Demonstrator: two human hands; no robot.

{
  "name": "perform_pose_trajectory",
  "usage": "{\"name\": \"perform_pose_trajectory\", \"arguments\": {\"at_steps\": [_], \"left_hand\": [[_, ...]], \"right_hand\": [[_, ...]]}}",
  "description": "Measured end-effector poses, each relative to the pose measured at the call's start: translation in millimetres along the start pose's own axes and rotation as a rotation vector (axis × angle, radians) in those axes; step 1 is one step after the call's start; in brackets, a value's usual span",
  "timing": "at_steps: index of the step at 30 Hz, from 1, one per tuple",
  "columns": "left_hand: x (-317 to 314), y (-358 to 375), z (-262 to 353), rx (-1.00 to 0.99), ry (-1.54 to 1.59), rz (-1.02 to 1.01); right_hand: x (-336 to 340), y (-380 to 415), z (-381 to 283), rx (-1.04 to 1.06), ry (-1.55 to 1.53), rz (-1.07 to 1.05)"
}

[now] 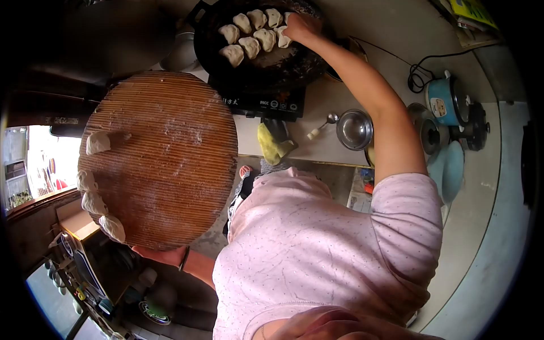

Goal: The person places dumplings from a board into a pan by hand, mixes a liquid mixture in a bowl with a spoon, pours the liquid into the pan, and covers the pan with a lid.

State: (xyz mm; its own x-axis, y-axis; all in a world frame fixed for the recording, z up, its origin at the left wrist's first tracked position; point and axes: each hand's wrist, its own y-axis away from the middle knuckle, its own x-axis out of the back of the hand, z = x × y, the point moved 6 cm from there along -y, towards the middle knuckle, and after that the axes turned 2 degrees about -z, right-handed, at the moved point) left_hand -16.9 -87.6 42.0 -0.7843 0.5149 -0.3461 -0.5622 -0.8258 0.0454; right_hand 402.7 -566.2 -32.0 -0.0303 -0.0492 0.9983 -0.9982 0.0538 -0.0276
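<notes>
My left hand (161, 256) grips the lower edge of a round, ribbed wooden board (170, 170) dusted with flour, its fingers partly hidden beneath. Several white dough dumplings, such as one at the upper left (98, 143) and another at the lower edge (112, 228), sit along the board's left side. At the top, my right hand (302, 27) reaches into a wide black pan (255, 76), its fingers closed on a dumpling (284, 37) there. Several more dumplings (264, 39) stand in two rows in the pan.
Under the pan is a black cooktop (272, 105). A yellow-green cloth (273, 144), a spoon (331, 118) and a steel bowl (355, 130) are along the counter's near side. To the right stand a blue electric pot (447, 99) with a cord and a pale blue bowl (451, 173).
</notes>
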Motion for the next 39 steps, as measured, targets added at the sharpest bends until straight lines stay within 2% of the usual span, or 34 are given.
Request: {"name": "perform_pose_trajectory", "arguments": {"at_steps": [9,15,18,19,21,22,23,24,26,27,30,33,36,39], "left_hand": [[16,-12,-1,-0.057,-0.134,-0.050],[25,-19,-7,-0.006,-0.046,-0.045],[8,-14,-5,0.087,0.091,-0.040],[12,-19,-15,0.157,0.235,-0.155],[40,-35,-26,0.245,0.510,-0.364],[38,-34,-22,0.217,0.494,-0.293],[31,-33,-21,0.189,0.482,-0.221],[28,-34,-17,0.169,0.495,-0.259],[20,-37,-12,0.174,0.518,-0.365],[20,-41,-10,0.173,0.511,-0.366],[22,-37,-10,0.185,0.495,-0.376],[19,-32,-10,0.199,0.497,-0.387],[22,-31,-11,0.218,0.477,-0.376],[22,-26,-12,0.240,0.473,-0.343]], "right_hand": [[1,-2,-4,0.021,0.025,0.050],[2,-3,-6,0.033,0.031,-0.038],[6,-10,-7,0.149,0.070,0.132],[-18,-31,1,0.227,0.032,0.230],[16,-15,-33,0.194,-0.128,0.068],[34,-6,-59,0.241,-0.386,-0.005],[49,3,-87,0.481,-0.507,0.227],[69,20,-125,0.552,-0.701,0.178],[149,95,-212,0.789,-0.636,0.217],[167,117,-247,0.889,-0.576,0.221],[170,141,-324,1.033,-0.572,0.243],[163,150,-386,1.010,-0.534,0.291],[164,154,-418,0.905,-0.425,0.172],[178,185,-420,1.017,-0.388,0.344]]}}
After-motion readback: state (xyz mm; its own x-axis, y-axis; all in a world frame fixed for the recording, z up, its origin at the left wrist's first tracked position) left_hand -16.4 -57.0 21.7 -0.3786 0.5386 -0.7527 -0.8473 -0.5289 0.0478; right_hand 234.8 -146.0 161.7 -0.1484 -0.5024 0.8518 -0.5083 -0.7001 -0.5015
